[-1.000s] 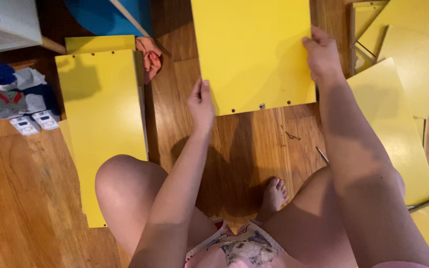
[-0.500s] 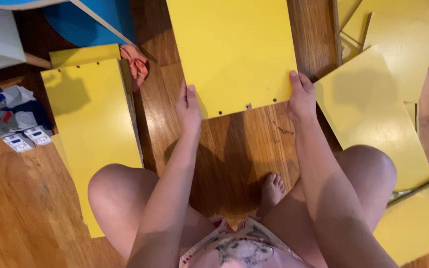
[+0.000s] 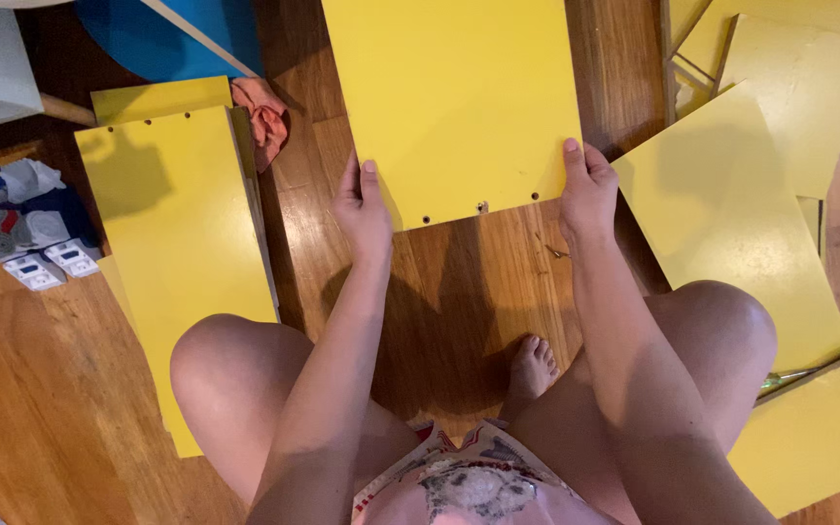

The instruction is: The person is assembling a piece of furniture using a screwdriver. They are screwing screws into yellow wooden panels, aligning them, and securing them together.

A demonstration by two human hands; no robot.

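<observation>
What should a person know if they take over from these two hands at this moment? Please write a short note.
Left hand: grips the near left corner of the yellow panel.
Right hand: grips its near right corner.
The panel is in front of the knees, above the wood floor; small holes run along its near edge.
Done: panel in both hands.
Left: other yellow panels lie on the floor, one long panel to the left, a stack to the right.

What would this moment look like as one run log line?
left hand: grips yellow panel near corner | right hand: grips opposite corner | panel: over wooden floor
</observation>
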